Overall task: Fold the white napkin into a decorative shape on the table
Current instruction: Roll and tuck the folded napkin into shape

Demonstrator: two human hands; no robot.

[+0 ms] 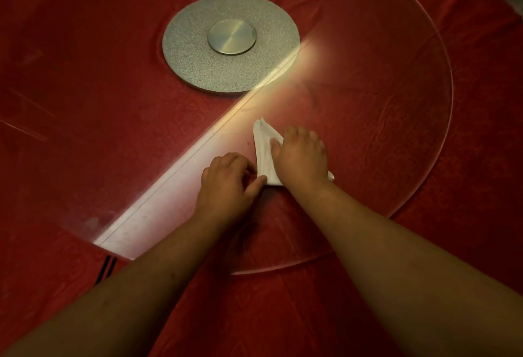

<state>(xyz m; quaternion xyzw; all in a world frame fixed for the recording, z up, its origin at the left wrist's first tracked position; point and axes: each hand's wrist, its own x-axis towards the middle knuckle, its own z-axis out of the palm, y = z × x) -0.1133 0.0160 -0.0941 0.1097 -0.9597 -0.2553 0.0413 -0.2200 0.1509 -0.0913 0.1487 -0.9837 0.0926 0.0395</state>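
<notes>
While our right hand (301,155) lies spread flat on the white napkin (264,148), pinning it to the glass turntable (410,102) on the red tabletop (283,314), our left hand (227,182) pinches its near corner between thumb and fingers. We judge the cloth light, soft and limp, apt to slide on smooth glass and spring out of its creases. Best taken at corners and folded edges, with the flat palm holding the rest.
</notes>
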